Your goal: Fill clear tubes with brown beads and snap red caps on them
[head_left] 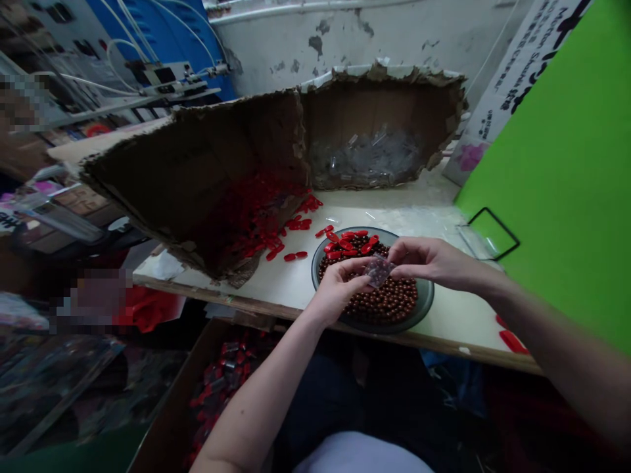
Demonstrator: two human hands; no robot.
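Note:
A small clear plastic case (378, 270) is pinched between my two hands above a round grey basin (424, 303). My left hand (340, 284) grips its left side with thumb and fingers. On the other side, my right hand (418, 260) holds the upper right edge between closed fingertips. Below them the basin is filled with shiny brown beads (389, 301). Several red plastic pieces (348, 244) lie on the beads at the far side of the basin. Whether anything sits inside the clear case is too small to tell.
A torn cardboard box (236, 131) behind the basin holds red pieces on the left and clear plastic pieces (374, 154) on the right. A green panel (566, 171) stands at right. Below the table edge (458, 351), a carton holds many red-and-clear pieces (224, 374).

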